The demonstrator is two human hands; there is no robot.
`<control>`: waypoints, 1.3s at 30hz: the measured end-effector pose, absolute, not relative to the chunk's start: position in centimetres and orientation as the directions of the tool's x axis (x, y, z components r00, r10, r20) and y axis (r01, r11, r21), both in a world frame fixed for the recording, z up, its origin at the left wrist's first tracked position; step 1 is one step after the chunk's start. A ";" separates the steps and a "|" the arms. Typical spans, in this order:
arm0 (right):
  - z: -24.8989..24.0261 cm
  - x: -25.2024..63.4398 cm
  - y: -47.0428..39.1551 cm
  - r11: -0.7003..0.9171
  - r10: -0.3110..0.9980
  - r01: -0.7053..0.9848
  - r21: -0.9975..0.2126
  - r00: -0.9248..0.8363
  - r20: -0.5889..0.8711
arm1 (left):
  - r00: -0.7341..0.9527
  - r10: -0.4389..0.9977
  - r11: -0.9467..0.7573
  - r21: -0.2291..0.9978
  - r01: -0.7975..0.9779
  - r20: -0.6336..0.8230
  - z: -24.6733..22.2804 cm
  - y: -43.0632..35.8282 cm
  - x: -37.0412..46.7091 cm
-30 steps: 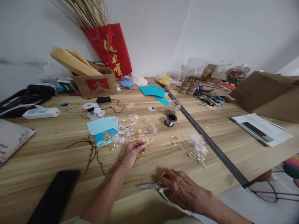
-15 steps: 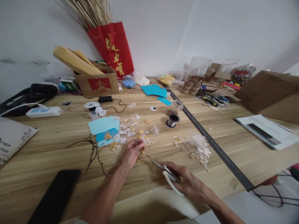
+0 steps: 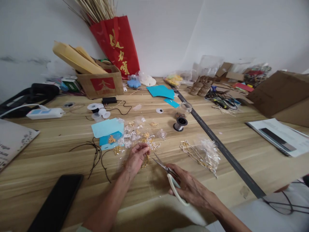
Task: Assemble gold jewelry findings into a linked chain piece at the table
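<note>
My right hand [image 3: 189,186] grips a pair of scissors [image 3: 174,185] with pale handles, its blades parted slightly and pointing up and left. The tips lie just right of my left hand [image 3: 138,157], whose thumb and fingers are pinched together. What sits in that pinch is too small to make out. Below those fingers lies a small heap of gold-coloured pieces [image 3: 145,162]. Just beyond them spread gold and silver jewellery findings [image 3: 149,140]. A chain [image 3: 196,158] rests to the right beside a clear plastic bag [image 3: 209,154].
A wire spool [image 3: 180,124] stands beyond the findings. Blue cards [image 3: 107,128] and black cords [image 3: 96,154] lie left, with a black phone [image 3: 56,201] nearer me. A dark strip [image 3: 217,141] crosses the table. Behind stand a cardboard box [image 3: 101,84] and a red bag [image 3: 118,48].
The scissor blades have parted, and the scissors have shifted slightly at the tips. My left hand keeps its pinch in nearly the same place. The view has tilted a little.
</note>
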State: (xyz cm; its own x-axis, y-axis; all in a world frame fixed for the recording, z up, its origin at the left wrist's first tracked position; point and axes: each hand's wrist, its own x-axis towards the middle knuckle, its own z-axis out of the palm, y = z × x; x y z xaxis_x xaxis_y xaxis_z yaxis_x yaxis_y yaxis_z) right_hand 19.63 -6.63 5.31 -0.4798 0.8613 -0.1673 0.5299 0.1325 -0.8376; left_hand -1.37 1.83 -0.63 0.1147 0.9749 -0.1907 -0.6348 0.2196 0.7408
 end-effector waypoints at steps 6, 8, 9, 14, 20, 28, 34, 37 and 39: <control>5.3 19.1 -6.3 0.112 0.865 0.590 -0.800 -0.453 -0.213 | 0.113 0.973 0.226 0.731 -0.645 -0.200 -0.8 1.7 -1.3; 4.9 18.9 -6.1 0.121 0.873 0.592 -0.797 -0.445 -0.198 | 0.117 0.971 0.232 0.728 -0.645 -0.206 -0.8 1.7 -1.3; 4.7 18.7 -6.0 0.127 0.877 0.591 -0.797 -0.442 -0.188 | 0.121 0.971 0.236 0.728 -0.644 -0.207 -0.8 1.7 -1.3; 4.3 17.8 -5.4 0.190 0.885 0.586 -0.788 -0.450 -0.122 | 0.142 0.968 0.251 0.732 -0.633 -0.209 -0.8 1.6 -1.2; 3.8 17.1 -4.6 0.265 0.894 0.597 -0.757 -0.447 -0.040 | 0.169 0.962 0.271 0.733 -0.624 -0.212 -0.6 1.4 -1.0; 3.4 17.1 -4.3 0.278 0.891 0.599 -0.751 -0.453 -0.032 | 0.180 0.962 0.274 0.736 -0.619 -0.207 -0.3 1.4 -0.9; 3.2 17.1 -4.2 0.294 0.887 0.588 -0.753 -0.461 -0.013 | 0.171 0.964 0.265 0.740 -0.619 -0.202 -0.4 1.5 -0.9; 3.4 17.0 -4.3 0.277 0.891 0.587 -0.761 -0.454 -0.026 | 0.169 0.964 0.265 0.741 -0.617 -0.204 -0.4 1.5 -0.9; 3.5 17.0 -4.3 0.277 0.889 0.580 -0.766 -0.457 -0.025 | 0.170 0.963 0.268 0.741 -0.616 -0.207 -0.4 1.4 -0.9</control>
